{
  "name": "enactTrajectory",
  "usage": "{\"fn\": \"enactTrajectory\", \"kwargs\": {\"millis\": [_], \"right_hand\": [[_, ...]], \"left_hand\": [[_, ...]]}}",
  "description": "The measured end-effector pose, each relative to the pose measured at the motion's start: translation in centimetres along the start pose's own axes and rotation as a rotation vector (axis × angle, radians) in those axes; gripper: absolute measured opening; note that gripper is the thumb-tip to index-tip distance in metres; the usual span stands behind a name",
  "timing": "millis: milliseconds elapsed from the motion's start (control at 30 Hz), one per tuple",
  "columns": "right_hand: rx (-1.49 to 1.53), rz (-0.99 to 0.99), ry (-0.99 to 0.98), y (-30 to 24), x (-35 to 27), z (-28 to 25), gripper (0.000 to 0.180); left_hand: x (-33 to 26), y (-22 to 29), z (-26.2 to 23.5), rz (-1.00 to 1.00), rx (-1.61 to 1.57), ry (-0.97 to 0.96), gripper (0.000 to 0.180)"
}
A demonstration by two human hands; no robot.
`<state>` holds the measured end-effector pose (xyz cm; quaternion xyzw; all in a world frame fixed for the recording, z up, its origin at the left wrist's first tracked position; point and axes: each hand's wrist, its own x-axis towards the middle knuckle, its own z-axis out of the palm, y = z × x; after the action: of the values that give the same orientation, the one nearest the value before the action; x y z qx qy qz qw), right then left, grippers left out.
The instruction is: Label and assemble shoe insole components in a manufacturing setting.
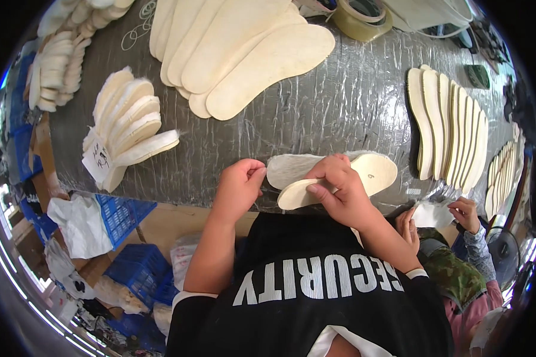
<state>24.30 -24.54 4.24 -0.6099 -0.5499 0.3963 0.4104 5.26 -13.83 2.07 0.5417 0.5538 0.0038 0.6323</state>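
left hand (239,185): closed in a loose fist, pinching the heel end of the fleecy insole (292,168).
right hand (337,191): fingers narrow, gripping the smooth cream insole (372,174) at mid-length, thumb underneath.
position: both insoles at near edge of grey wrapped table (351,101), overlapping, smooth one on top.
handling: judged light, thin, flexible; fleece soft, easily creased; best held by edges.
materials: flat, foot-shaped, pale board-like face, fuzzy backing.
surroundings: large insole stack (244,53) at far side of table; fleecy bundle (131,125) left; tape roll (363,18) far edge.

Insole stacks on table (351,113) — fleecy pile (128,122) left, row (452,128) right.
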Motion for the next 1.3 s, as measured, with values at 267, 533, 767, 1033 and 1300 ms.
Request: {"fn": "enactTrajectory", "kwargs": {"millis": [267, 533, 767, 1033, 1300], "right_hand": [[-0.028, 0.053, 0.089, 0.2, -0.1, 0.5, 0.014], [0.038, 0.2, 0.139, 0.7, -0.2, 0.7, 0.013], [0.045, 0.231, 0.127, 0.8, -0.3, 0.5, 0.012], [-0.022, 0.235, 0.13, 0.9, -0.5, 0.0, 0.012], [-0.018, 0.204, 0.163, 1.1, -1.0, -0.2, 0.012]], "left_hand": [[0.4, -1.1, 0.3, 0.131, 0.011, -0.061, 0.009], [-0.1, -0.2, 0.1, 0.125, -0.159, -0.26, 0.008], [-0.3, 0.8, 0.3, 0.131, -0.25, -0.344, 0.009], [-0.6, 1.2, 0.7, 0.201, -0.235, -0.37, 0.008], [-1.1, 1.7, 1.0, 0.206, -0.163, -0.371, 0.008]]}}
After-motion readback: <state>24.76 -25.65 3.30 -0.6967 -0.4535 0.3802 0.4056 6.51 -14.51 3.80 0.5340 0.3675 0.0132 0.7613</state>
